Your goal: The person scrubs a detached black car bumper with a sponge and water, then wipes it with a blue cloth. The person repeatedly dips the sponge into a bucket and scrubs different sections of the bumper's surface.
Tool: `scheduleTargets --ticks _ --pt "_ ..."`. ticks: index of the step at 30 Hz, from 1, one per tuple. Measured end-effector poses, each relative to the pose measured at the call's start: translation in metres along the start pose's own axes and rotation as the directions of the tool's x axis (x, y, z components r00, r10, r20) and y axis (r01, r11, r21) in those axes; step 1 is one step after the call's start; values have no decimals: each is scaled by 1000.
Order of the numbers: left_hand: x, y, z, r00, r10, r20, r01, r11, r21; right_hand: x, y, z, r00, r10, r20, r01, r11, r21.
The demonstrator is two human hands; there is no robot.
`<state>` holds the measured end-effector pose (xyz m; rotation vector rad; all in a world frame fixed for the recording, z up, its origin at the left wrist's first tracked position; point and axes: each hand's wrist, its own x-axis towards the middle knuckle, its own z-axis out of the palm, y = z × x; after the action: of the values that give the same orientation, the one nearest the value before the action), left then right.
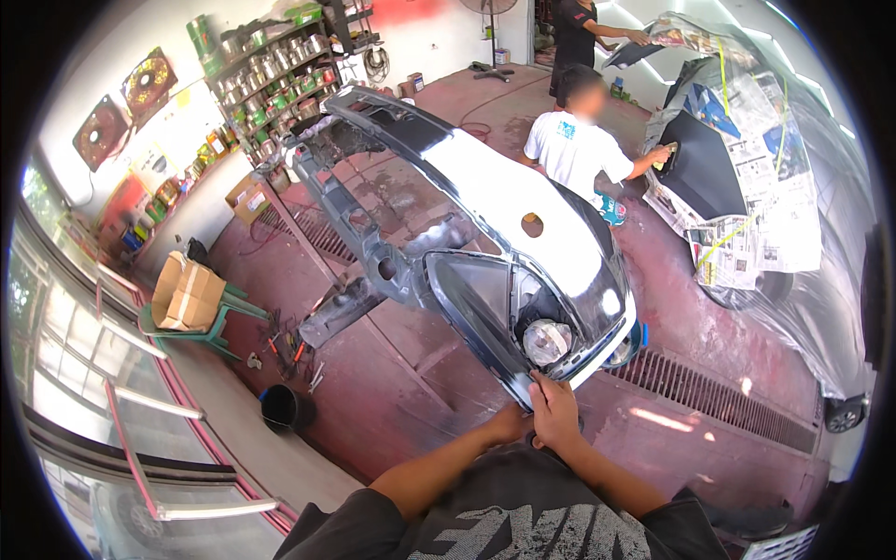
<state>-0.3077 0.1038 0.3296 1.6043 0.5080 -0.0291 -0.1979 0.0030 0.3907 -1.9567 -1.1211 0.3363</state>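
A large car body side panel (476, 182), white in the middle and black or grey along its edges, stretches away from me across the shop. At its near end, my right hand (555, 411) is closed, thumb up, against the panel's edge. Whatever its fingers hold is hidden. My left hand (511, 425) sits just left of it, below the same edge, its fingers mostly out of sight. Just beyond my hands, a round bundle in clear plastic (548, 343) rests in the panel's opening.
Left stand a green plastic chair (217, 322) with a cardboard box (185, 294), scattered tools (285, 341) and a black bucket (285, 408). A floor grate (709, 401) runs right. Beyond the panel, a person in white (574, 149) works at a paper-masked car (784, 187); another person (574, 37) stands behind.
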Motion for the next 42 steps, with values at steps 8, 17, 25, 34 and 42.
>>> scheduleTargets --ticks 8,17,25,34,42 --pt "8 -42 0 996 23 -83 -6 980 200 -15 55 -51 993 -30 112 55 973 -225" --pt "-27 -30 -38 971 32 -236 -34 999 -5 -40 84 -51 959 274 66 -278 959 51" --pt "-32 -12 -45 959 81 -273 -120 984 -129 -36 46 -51 990 -63 126 80 987 -137" --pt "-4 -37 -32 912 224 -343 -330 897 -293 29 -24 6 860 -510 -27 497 847 -188" --pt "1 -40 -33 918 160 -362 -187 981 -41 139 -126 67 715 -698 16 633 638 -438"
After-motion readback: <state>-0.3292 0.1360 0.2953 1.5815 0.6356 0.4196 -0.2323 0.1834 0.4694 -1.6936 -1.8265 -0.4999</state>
